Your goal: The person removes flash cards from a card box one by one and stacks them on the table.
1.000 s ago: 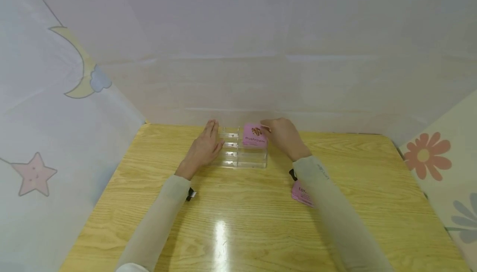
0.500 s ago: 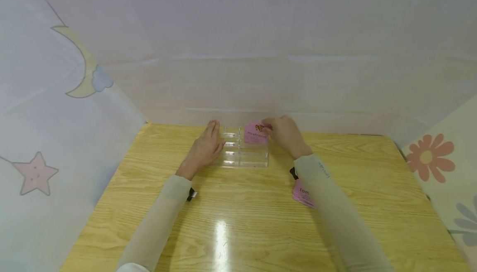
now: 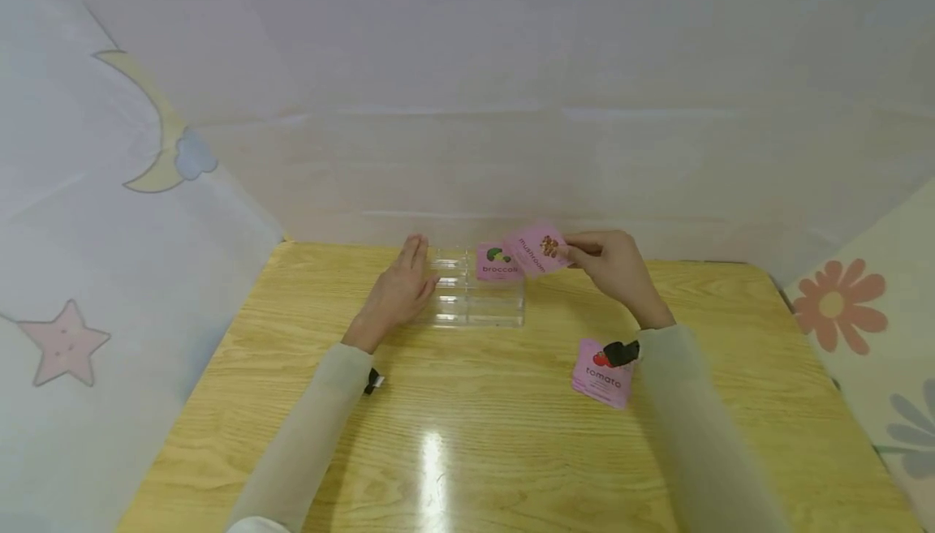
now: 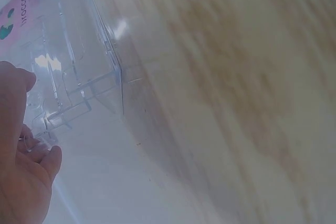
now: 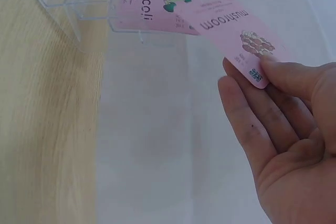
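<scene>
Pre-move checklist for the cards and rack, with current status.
1. Rack supported: ok. The left hand is on the left side of the clear rack.
2. Card gripped: ok. The right hand pinches the mushroom card between thumb and fingers.
3. Mushroom card square to rack: not ok. It is tilted.
4. Broccoli card in rack: ok. It sits in the right-hand column.
5. Mushroom card free of broccoli card: cannot tell. They overlap in view; contact is unclear.
6. Tomato card away from rack: ok. It lies apart, on the table.
</scene>
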A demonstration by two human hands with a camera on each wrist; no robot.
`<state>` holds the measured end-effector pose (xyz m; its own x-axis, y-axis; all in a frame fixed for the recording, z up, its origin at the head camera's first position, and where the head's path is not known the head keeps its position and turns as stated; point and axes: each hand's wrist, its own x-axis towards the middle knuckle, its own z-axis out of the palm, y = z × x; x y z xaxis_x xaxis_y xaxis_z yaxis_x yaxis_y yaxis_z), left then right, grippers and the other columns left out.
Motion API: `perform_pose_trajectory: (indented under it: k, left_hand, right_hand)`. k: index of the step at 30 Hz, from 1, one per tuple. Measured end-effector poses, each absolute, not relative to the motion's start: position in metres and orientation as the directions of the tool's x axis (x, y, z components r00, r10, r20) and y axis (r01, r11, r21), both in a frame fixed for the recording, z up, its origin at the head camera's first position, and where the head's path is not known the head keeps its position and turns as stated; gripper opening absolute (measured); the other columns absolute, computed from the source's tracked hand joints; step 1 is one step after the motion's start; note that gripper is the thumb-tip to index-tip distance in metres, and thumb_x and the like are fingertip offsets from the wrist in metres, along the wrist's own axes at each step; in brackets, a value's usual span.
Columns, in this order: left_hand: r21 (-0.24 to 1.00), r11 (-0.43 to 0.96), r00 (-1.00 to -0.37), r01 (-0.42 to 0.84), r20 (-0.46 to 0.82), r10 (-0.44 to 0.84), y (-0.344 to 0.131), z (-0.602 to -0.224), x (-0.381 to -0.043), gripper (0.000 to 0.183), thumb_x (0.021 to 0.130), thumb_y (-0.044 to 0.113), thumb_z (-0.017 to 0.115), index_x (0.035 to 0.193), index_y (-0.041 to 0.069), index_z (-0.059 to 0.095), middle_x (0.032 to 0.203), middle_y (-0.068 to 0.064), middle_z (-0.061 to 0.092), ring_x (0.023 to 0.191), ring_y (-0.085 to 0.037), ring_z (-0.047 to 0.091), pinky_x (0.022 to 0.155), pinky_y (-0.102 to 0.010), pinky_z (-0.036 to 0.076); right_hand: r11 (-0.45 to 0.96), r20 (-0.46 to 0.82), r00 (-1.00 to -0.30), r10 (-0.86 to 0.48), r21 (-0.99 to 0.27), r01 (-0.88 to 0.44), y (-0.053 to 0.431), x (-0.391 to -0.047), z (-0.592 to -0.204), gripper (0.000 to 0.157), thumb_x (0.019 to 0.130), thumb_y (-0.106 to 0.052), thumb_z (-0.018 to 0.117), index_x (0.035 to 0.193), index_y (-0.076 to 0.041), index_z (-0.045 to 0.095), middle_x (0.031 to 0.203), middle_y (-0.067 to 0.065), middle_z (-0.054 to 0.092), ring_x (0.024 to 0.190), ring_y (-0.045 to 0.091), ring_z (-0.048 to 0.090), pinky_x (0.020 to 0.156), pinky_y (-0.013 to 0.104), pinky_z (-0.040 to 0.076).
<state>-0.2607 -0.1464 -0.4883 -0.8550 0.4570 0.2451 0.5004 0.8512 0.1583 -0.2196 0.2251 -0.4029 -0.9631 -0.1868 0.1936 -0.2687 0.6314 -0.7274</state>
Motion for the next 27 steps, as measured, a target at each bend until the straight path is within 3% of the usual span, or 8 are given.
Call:
perform_pose_trajectory:
  k: [3, 6, 13, 18, 27]
  left_hand:
    - [0.155, 0.854, -0.857, 0.497, 0.243, 0.455, -0.147, -0.489, -0.261, 0.074, 0.112, 0.035, 0.047, 0.164, -0.01, 0.019, 0.17, -0.031, 0.026, 0.157, -0.042, 0.035, 0.078, -0.039, 0.067]
    - [0.147, 0.854, -0.855, 0.5, 0.242, 0.459, -0.147, -0.489, -0.262, 0.074, 0.112, 0.036, 0.045, 0.164, -0.01, 0.018, 0.17, -0.031, 0.026, 0.157, -0.042, 0.034, 0.079, -0.039, 0.066]
    - [0.139, 0.855, -0.855, 0.499, 0.24, 0.46, -0.147, -0.49, -0.262, 0.074, 0.112, 0.037, 0.045, 0.163, -0.01, 0.018, 0.17, -0.031, 0.025, 0.159, -0.041, 0.032, 0.081, -0.038, 0.067]
    - [0.144, 0.854, -0.854, 0.5, 0.249, 0.458, -0.148, -0.49, -0.262, 0.074, 0.112, 0.036, 0.047, 0.163, -0.011, 0.019, 0.17, -0.031, 0.025, 0.158, -0.041, 0.033, 0.079, -0.037, 0.067]
    - [0.147, 0.854, -0.854, 0.499, 0.254, 0.455, -0.146, -0.491, -0.263, 0.075, 0.111, 0.033, 0.05, 0.163, -0.011, 0.018, 0.17, -0.031, 0.024, 0.158, -0.041, 0.032, 0.074, -0.036, 0.066]
  right_hand:
    - [0.598, 0.149, -0.97, -0.19, -0.766, -0.235, 0.24, -0.213, -0.406, 0.036, 0.106, -0.025, 0.065, 0.133, -0.003, 0.073, 0.123, 0.022, 0.077, 0.087, 0.007, 0.08, 0.075, 0.015, 0.06]
    - [0.56, 0.104, -0.978, -0.182, -0.807, -0.19, 0.253, -0.205, -0.41, 0.038, 0.106, -0.025, 0.066, 0.134, -0.001, 0.071, 0.125, 0.025, 0.075, 0.084, -0.003, 0.077, 0.078, 0.012, 0.061]
    - [0.519, 0.022, -0.987, -0.157, -0.849, -0.101, 0.279, -0.185, -0.418, 0.043, 0.105, -0.032, 0.066, 0.136, -0.003, 0.07, 0.13, 0.025, 0.073, 0.093, 0.008, 0.08, 0.087, 0.018, 0.063]
    - [0.542, -0.048, -0.989, -0.141, -0.84, -0.036, 0.294, -0.175, -0.428, 0.048, 0.104, -0.038, 0.066, 0.139, -0.005, 0.068, 0.134, 0.022, 0.072, 0.096, 0.011, 0.08, 0.089, 0.015, 0.061]
    - [0.56, -0.117, -0.975, -0.187, -0.828, -0.009, 0.314, -0.16, -0.449, 0.044, 0.106, -0.028, 0.066, 0.139, 0.001, 0.067, 0.132, 0.024, 0.072, 0.094, 0.007, 0.079, 0.089, 0.026, 0.065]
